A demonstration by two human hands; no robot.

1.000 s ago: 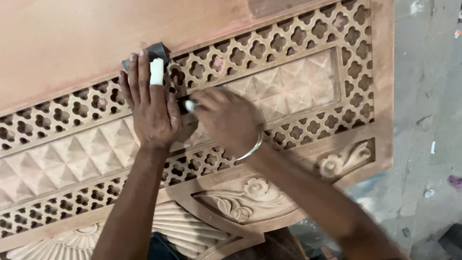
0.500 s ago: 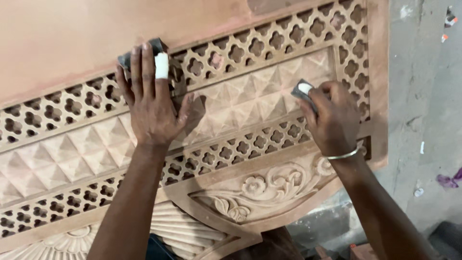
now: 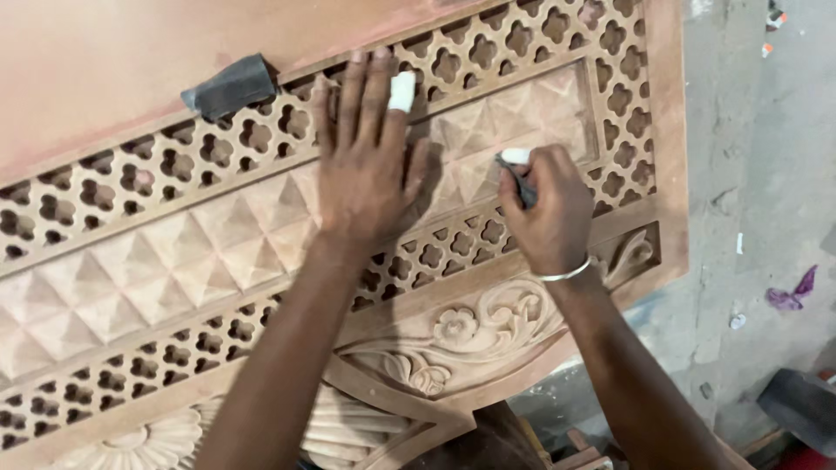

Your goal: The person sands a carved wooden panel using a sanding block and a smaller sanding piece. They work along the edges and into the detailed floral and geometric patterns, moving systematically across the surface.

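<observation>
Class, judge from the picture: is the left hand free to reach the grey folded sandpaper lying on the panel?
Probably yes: the left hand lies flat and empty on the carved panel, and nothing stands between it and the sandpaper.

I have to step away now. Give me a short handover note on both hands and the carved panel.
Left hand: flat on the carved wooden panel, fingers spread, one finger bandaged white, holding nothing.
Right hand: closed on a small folded dark abrasive piece, pressed at the pyramid-relief band.
Grey sanding block: lying loose on the panel's upper edge.
Done or left: cannot tell from the surface.
</observation>
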